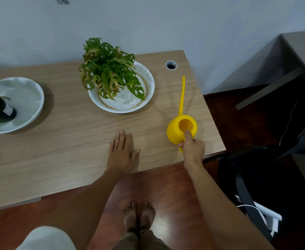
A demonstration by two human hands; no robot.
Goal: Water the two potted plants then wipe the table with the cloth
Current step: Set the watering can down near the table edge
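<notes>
Now the right hand (pixel 193 150) grips the yellow watering can (pixel 181 129) by its handle near the table's (pixel 76 141) right edge; left hand (pixel 122 152) lies flat, fingers (pixel 121 139) together. A pot label at far left is unreadable.

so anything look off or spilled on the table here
No spill shows on the table. One oddity: the holey-leaved plant has browned, yellowing leaves, and its white dish carries a brownish ring. The right hand grips the yellow watering can; the left hand rests flat.
</notes>
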